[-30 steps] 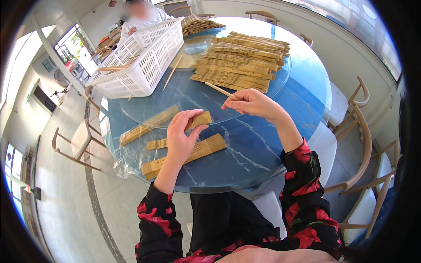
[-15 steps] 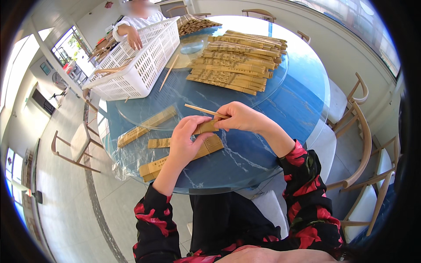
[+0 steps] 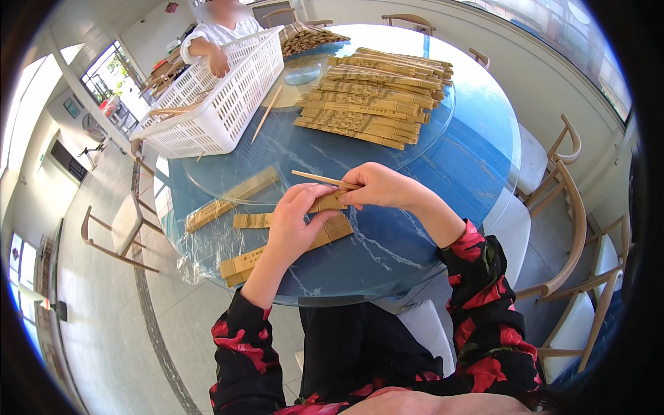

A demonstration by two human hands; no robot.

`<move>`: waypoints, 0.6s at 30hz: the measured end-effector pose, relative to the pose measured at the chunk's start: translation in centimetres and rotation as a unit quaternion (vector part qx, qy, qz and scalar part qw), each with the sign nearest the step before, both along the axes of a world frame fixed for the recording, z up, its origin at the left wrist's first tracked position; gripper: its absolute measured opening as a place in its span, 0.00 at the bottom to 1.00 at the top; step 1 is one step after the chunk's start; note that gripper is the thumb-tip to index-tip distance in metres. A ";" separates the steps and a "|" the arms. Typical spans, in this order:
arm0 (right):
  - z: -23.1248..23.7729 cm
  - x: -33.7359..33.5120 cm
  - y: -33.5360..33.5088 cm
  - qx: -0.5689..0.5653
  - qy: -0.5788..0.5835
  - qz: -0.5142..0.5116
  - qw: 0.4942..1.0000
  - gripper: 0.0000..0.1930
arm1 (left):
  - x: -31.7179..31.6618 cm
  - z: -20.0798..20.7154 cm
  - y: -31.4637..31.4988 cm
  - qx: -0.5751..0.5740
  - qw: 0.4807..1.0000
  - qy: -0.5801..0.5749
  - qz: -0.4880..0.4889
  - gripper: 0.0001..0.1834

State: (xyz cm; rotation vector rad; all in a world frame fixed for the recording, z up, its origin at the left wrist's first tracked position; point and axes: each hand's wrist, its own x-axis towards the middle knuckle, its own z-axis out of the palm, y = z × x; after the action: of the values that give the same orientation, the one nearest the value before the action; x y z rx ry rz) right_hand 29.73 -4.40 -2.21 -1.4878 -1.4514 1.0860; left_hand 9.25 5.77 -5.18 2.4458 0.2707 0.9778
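In the head view, a paper sleeve [image 3: 332, 202] is gripped by the left hand [image 3: 293, 213] toward the table's [image 3: 408, 242] six o'clock; a stick [image 3: 315, 177] is pinched by the right hand [image 3: 377, 185]. The sleeve might be creased by overtight squeezing.

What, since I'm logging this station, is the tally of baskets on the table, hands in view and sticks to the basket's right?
Baskets: 1 (white basket)
Hands: 3 (left hand, right hand, other person's hand)
Sticks: 2 (held stick, loose stick)
Total: 6
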 end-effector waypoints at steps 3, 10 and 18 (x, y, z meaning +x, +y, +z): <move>-0.9 0.0 0.4 0.012 -0.003 -0.009 1.000 0.11 | 0.0 0.2 -0.2 0.020 1.000 -0.006 0.001 0.23; -0.9 -0.8 0.4 0.022 -0.034 -0.049 0.998 0.15 | 0.0 -0.5 0.2 0.038 0.999 -0.011 0.008 0.21; -1.1 -0.6 0.4 0.018 -0.045 -0.051 0.998 0.15 | 0.1 -0.3 0.3 0.062 0.998 -0.011 -0.013 0.21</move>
State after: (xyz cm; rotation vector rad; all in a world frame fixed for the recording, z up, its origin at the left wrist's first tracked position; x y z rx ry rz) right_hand 29.10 -4.00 -3.36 -1.5852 -1.4326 0.9388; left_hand 9.37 6.07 -5.53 2.5423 0.1760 1.0380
